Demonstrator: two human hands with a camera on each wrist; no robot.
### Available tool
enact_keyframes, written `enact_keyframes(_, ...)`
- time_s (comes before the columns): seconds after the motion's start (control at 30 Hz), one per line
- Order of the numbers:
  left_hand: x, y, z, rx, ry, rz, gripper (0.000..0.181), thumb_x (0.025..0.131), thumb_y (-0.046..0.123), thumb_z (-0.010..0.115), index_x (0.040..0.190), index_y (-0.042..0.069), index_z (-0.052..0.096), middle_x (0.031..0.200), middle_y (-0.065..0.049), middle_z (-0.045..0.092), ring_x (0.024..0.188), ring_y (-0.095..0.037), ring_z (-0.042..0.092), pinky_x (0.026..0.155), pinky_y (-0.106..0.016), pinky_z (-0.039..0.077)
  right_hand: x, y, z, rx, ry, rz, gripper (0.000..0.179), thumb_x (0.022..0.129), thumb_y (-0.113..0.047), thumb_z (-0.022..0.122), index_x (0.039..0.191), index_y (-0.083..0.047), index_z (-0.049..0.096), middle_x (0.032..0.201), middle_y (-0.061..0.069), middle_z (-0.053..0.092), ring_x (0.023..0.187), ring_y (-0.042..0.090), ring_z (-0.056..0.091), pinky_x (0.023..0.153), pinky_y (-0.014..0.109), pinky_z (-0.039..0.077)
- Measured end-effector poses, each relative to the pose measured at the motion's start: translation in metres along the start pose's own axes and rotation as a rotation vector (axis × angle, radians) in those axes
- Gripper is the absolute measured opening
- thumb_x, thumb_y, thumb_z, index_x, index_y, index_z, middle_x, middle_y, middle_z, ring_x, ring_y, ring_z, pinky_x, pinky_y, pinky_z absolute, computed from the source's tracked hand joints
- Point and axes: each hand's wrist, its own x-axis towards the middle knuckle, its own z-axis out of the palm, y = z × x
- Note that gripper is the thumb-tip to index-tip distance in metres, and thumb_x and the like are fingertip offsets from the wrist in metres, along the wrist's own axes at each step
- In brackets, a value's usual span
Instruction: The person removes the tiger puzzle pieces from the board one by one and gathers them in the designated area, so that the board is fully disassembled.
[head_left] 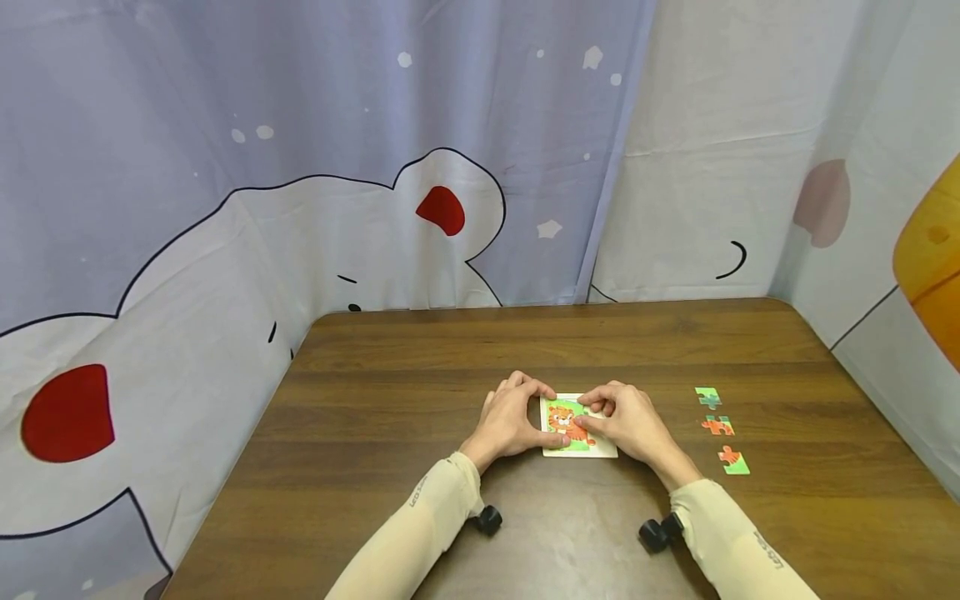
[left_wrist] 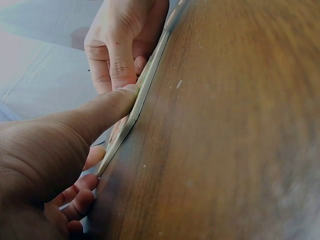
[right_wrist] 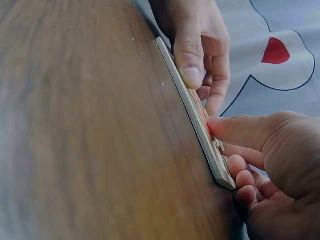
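A small square puzzle board (head_left: 604, 448) with a pale frame and an orange tiger on green lies flat on the table. My left hand (head_left: 513, 419) spans its left side, thumb at the near edge and index finger at the far left corner. With thumb and index finger my right hand (head_left: 628, 419) holds a puzzle piece (head_left: 577, 432) at the tiger's right side. Its outline is partly hidden by the fingers. In the right wrist view the right thumb touches the picture on the board (right_wrist: 186, 102), while the other fingers curl beside the edge.
To the right lie three loose pieces in a column: a green and blue one (head_left: 707, 397), an orange one (head_left: 718, 426) and an orange and green one (head_left: 733, 460). The brown wooden table (head_left: 375, 400) backs onto a printed curtain (head_left: 337, 100).
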Motion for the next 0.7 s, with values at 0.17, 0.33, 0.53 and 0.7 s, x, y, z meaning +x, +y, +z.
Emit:
enact_keyframes(0.17,0.000,0.000,0.000,-0.002,0.001,0.001,0.067,0.075,0.056,0.103,0.130,0.027,0.076,0.129,0.004,0.061,0.124,-0.022,0.059,0.104,-0.044,0.043,0.000,0.003,-0.002,0.027,-0.011,-0.017,0.023,0.091,-0.020,0.095,0.110,-0.011,0.086,0.096,-0.001,0.073,0.082,0.013,0.061,0.073,0.028,0.048)
enact_keyframes(0.33,0.000,-0.001,0.000,-0.002,0.001,-0.006,0.067,0.075,0.057,0.103,0.130,0.028,0.076,0.129,0.004,0.061,0.124,-0.022,0.059,0.106,-0.045,0.043,0.001,0.007,-0.004,0.096,-0.027,-0.027,0.024,0.091,-0.013,0.093,0.112,-0.008,0.085,0.094,0.000,0.077,0.079,0.012,0.065,0.070,0.025,0.052)
enact_keyframes(0.53,0.000,-0.001,0.001,0.016,0.001,-0.008,0.068,0.074,0.059,0.103,0.129,0.030,0.076,0.129,0.006,0.061,0.123,-0.021,0.059,0.105,-0.044,0.043,0.002,0.008,-0.009,0.138,-0.050,-0.027,0.026,0.093,-0.010,0.092,0.117,-0.006,0.084,0.091,0.000,0.075,0.079,0.012,0.065,0.071,0.024,0.053)
enact_keyframes(0.7,0.001,-0.003,0.001,0.021,0.000,0.001,0.067,0.074,0.060,0.102,0.129,0.031,0.076,0.129,0.007,0.060,0.122,-0.019,0.059,0.105,-0.044,0.044,0.002,0.005,-0.019,0.123,-0.045,-0.036,0.026,0.094,-0.012,0.091,0.118,-0.006,0.083,0.091,0.000,0.072,0.080,0.013,0.063,0.070,0.024,0.053)
